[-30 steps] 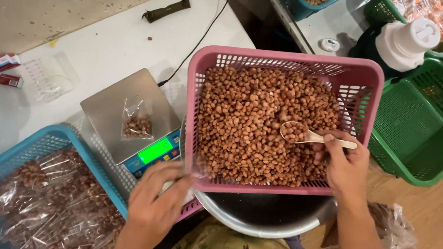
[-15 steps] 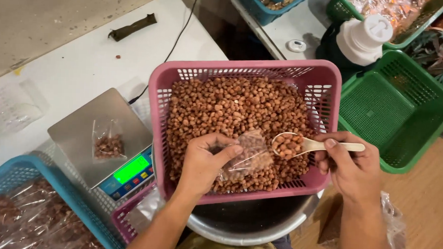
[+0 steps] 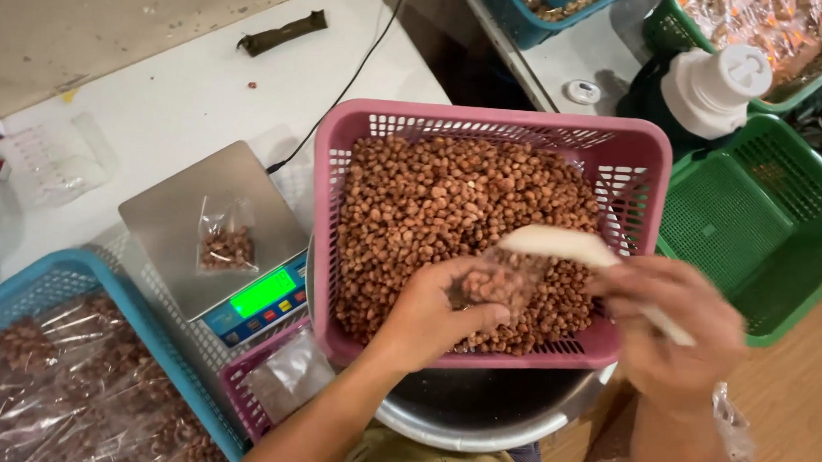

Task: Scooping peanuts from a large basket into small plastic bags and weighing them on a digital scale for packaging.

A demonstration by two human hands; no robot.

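A pink basket [image 3: 487, 126] full of brown peanuts [image 3: 448, 205] sits over a metal bowl [image 3: 477, 415]. My left hand [image 3: 426, 318] holds a small clear plastic bag [image 3: 496, 281] open above the nuts, with some nuts inside it. My right hand [image 3: 672, 327] grips a pale wooden scoop [image 3: 556, 245], tipped upside down at the bag's mouth. A second small bag of nuts [image 3: 227, 241] lies on the digital scale [image 3: 215, 224] to the left.
A blue basket [image 3: 54, 282] of filled bags stands at the lower left. Beside the scale sits a small pink basket of empty bags [image 3: 287, 382]. Green baskets [image 3: 758, 216] and a white-capped container [image 3: 712, 78] stand at the right. A cable [image 3: 343, 83] crosses the white table.
My left hand moved from the scale to the pink basket with a bag. My right hand lifted the scoop and turned it over at the bag's mouth.
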